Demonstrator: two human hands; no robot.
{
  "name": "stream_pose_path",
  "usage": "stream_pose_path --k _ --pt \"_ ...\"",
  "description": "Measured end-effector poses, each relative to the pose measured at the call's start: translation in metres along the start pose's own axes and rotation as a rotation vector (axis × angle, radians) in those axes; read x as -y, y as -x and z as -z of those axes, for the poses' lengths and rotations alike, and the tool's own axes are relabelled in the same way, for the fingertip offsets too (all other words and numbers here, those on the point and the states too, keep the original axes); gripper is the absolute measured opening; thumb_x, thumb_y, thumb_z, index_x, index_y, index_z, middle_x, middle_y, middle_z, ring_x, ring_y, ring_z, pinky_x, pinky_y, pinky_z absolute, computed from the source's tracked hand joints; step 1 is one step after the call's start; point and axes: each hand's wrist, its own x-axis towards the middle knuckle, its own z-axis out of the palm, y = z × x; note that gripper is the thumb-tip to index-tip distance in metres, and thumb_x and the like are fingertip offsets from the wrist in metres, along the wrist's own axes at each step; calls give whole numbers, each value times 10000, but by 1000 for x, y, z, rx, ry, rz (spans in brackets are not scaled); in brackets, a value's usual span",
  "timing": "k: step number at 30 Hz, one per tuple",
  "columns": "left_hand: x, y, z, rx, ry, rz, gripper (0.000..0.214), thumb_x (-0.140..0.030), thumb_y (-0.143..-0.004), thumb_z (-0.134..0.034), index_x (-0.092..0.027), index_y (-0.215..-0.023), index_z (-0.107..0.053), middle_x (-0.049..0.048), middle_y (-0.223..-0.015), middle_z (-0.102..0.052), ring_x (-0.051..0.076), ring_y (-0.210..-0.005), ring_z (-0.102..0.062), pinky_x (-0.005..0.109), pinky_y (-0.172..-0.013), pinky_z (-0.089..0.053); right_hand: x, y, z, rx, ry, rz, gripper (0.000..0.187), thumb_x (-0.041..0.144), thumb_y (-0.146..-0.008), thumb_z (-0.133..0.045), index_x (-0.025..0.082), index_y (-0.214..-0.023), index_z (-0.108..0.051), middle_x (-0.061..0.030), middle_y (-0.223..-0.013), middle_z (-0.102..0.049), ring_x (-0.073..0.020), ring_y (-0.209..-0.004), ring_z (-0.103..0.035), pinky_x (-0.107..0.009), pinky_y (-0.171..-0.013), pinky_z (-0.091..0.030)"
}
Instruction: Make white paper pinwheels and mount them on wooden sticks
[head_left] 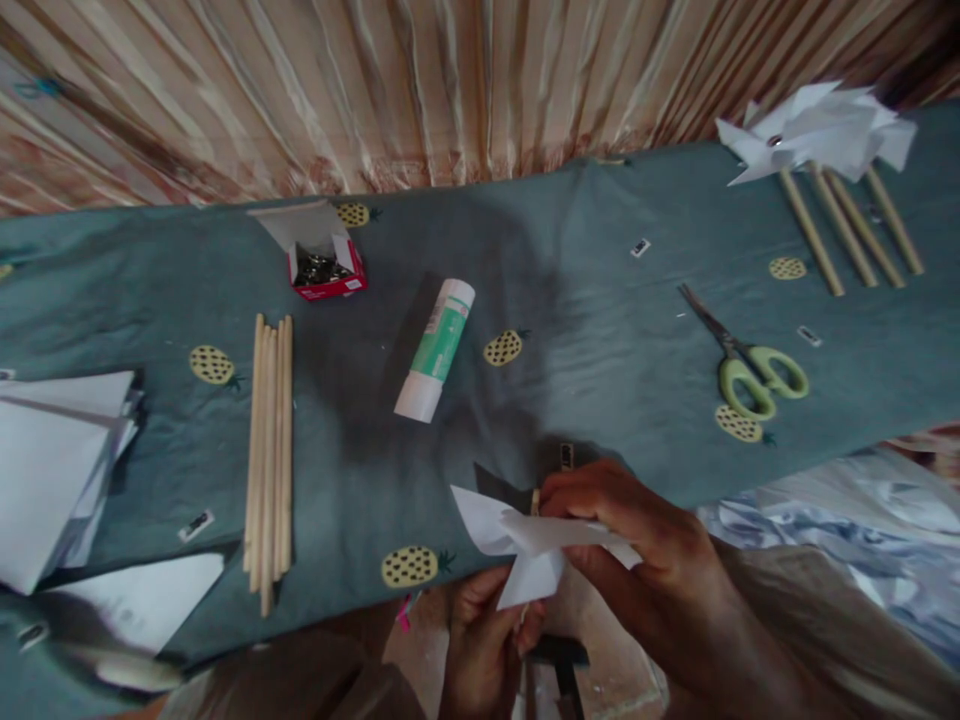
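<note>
A white paper pinwheel (536, 545) is held between my hands just off the table's front edge. My right hand (649, 550) is closed, with thumb and fingers pinching one of its folded blades from the right. My left hand (480, 635) is closed around the pinwheel's lower part, beneath the blades. A bit of wooden stick (535, 502) shows behind the paper; the rest of it is mostly hidden by blades and fingers. On the cloth beyond my hands lies a white and green glue stick (439, 345).
Several wooden sticks (268, 460) lie left of the glue stick, with an open red box (326, 275) of small metal pieces behind. White paper sheets (52, 470) are stacked far left. Green-handled scissors (742, 360) and several finished pinwheels (825, 130) occupy the right. A curtain (450, 90) hangs behind.
</note>
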Motion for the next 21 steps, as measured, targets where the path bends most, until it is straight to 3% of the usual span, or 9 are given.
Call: stream_pose_path --k 3,8,10,16,21 --pt "1 -3 3 -12 -44 32 331 -344 -420 -872 -144 -647 -739 33 -562 -628 80 -474 -491 177 -456 -359 4 -3 2 23 -10 -86 122 144 -871 -573 247 -911 -626 0 -907 -675 -140 -861 -637 -244 -723 -503" --pt "-11 3 -4 111 -144 -20 402 -458 -495 -846 -127 -462 -619 -25 -411 -451 51 -439 -363 182 -462 -305 11 -13 5 4 -62 -168 77 221 -844 -624 236 -886 -687 -17 -926 -707 -162 -838 -665 -270 -715 -522" --pt "-16 6 -8 137 -165 -44 429 -469 -512 -837 -126 -439 -589 -26 -422 -449 53 -452 -362 188 -475 -302 13 -19 7 26 -93 -207 98 211 -831 -625 229 -882 -706 -13 -905 -720 -161 -810 -671 -270 -703 -517" --pt "-20 7 -11 140 -173 -117 316 -368 -485 -841 -116 -582 -678 -13 -507 -538 45 -455 -365 189 -470 -267 9 -28 13 143 -155 -325 126 222 -773 -633 190 -848 -729 -16 -820 -737 -177 -760 -663 -285 -694 -490" --pt "-23 11 -12 247 -166 -184 281 -331 -540 -793 -102 -671 -698 -21 -543 -530 36 -463 -353 193 -467 -255 -3 -32 11 210 -267 -291 167 251 -738 -634 150 -837 -724 -36 -823 -736 -192 -782 -651 -290 -715 -492"
